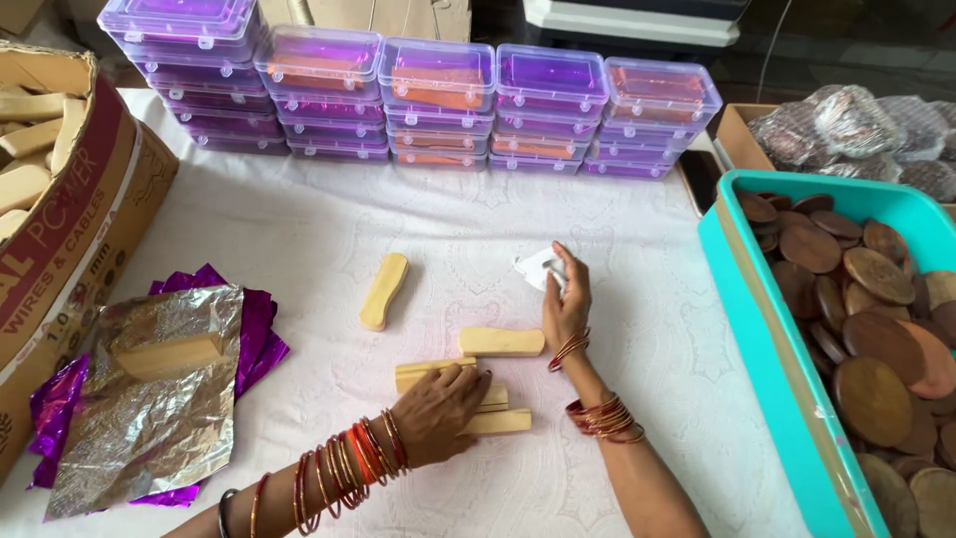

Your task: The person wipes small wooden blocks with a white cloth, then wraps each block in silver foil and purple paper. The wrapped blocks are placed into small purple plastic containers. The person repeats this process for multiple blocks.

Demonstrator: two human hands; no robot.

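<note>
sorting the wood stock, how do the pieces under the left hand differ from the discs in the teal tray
The wooden blocks under the left hand are pale, long and straight-edged; the wooden discs are dark brown and round. The blocks lie stacked side by side on the white cloth; the discs are heaped loosely, overlapping, in the teal tray. The blocks are few; the discs are many. Both look like smooth, finished wood.
</note>
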